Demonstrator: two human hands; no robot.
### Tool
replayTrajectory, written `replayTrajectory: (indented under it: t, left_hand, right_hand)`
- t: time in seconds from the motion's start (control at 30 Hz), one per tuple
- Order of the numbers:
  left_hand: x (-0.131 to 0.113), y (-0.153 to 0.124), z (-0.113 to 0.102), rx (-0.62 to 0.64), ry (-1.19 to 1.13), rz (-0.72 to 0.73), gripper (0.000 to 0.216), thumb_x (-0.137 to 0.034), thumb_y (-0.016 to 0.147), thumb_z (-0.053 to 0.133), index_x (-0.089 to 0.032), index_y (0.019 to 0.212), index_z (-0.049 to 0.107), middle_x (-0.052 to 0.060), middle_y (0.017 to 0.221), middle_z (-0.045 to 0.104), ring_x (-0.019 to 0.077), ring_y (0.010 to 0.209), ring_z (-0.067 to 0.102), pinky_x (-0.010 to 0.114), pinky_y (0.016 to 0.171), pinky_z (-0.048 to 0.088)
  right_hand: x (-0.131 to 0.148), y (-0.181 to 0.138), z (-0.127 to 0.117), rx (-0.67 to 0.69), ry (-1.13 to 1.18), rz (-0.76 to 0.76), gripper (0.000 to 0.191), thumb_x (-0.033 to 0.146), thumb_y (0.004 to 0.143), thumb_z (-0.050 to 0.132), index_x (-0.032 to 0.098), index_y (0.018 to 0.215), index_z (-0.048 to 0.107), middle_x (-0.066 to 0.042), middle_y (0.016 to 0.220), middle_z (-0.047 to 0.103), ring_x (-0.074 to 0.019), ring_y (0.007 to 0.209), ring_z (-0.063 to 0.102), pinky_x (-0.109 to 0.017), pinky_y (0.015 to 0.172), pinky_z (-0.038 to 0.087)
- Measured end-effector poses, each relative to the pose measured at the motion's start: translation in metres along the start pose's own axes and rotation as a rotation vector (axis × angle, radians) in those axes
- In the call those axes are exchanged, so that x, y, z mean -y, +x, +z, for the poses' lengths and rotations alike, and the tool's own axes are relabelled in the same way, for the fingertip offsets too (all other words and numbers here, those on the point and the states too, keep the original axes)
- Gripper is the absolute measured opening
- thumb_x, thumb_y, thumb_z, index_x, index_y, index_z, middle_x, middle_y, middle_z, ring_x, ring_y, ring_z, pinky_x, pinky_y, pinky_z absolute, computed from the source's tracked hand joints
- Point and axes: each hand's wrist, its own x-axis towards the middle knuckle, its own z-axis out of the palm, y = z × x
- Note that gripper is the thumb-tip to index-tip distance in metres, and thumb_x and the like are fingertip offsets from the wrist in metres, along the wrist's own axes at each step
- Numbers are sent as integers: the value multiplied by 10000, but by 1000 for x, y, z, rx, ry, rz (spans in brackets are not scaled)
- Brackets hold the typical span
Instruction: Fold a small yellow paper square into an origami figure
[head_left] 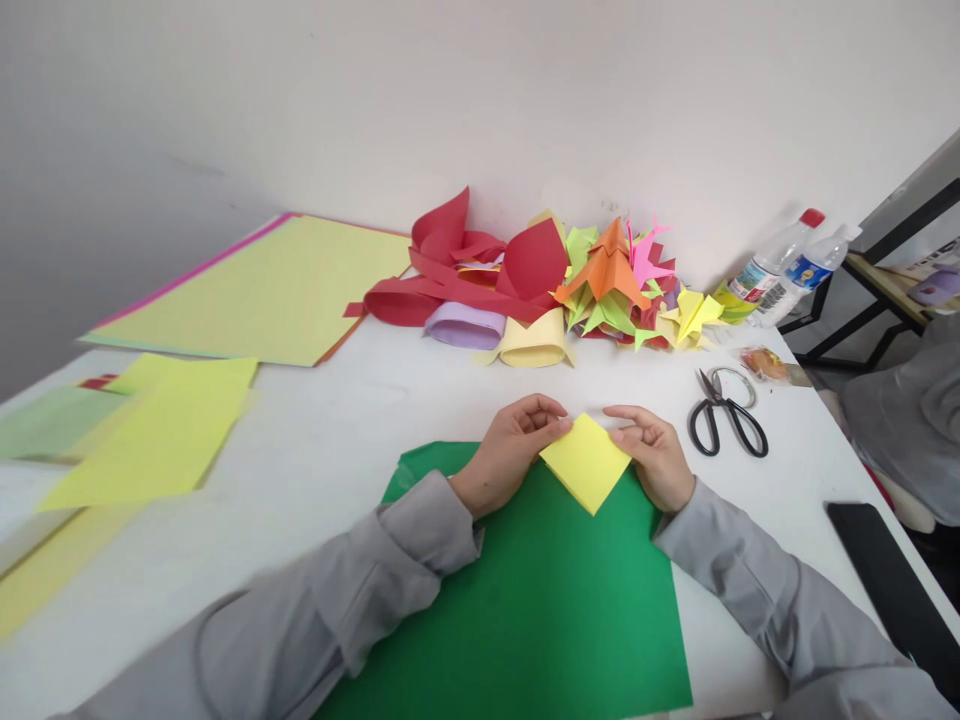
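Note:
A small yellow folded paper square (586, 465), turned like a diamond, is held up over a large green sheet (555, 610). My left hand (514, 450) pinches its upper left edge between thumb and fingers. On the upper right edge, my right hand (652, 455) has its thumb on the paper, with the index finger reaching out behind the top corner. The paper shows several layers along its lower left edge. My wrists rest near the upper part of the green sheet, which the sleeves partly cover.
Black-handled scissors (727, 415) lie right of my hands, a black phone-like slab (892, 590) nearer me. Behind stand red paper shapes (480, 270), an orange folded paper piece (609, 270) and plastic bottles (772, 265). Yellow sheets (157, 430) and a large pale-yellow sheet (277, 290) lie left.

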Motion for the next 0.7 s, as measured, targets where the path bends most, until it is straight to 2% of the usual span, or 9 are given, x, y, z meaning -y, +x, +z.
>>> replayTrajectory:
  t: [0.17,0.27,0.43,0.7]
  left_hand:
    - [-5,0,2,-9,-149,-64,298,-395,671,744,-138,731,605,-8,704,587,106,656,551,214,611,439]
    - [-8,-1,2,11,-208,-72,278,-382,679,719,-137,772,623,5,729,600,130,693,570,245,644,466]
    - [-11,-4,0,96,-237,-51,312,-276,665,694,-165,945,613,27,802,653,169,741,601,293,683,487]
    - [-5,-3,-3,154,-171,2,297,-277,689,691,-171,962,646,45,879,639,177,774,589,273,637,468]
  right_hand:
    - [0,3,2,-78,88,-25,331,352,689,766,207,978,691,53,531,589,-103,516,510,-241,564,426]
    - [2,4,4,-109,109,-33,331,363,692,761,211,978,690,58,523,579,-104,510,507,-239,551,419]
    - [3,3,6,-106,96,-39,346,377,700,754,215,997,684,48,553,616,-105,508,517,-235,530,403]
    - [3,3,6,-123,108,-26,335,381,685,763,195,955,695,36,564,638,-112,525,548,-239,537,422]
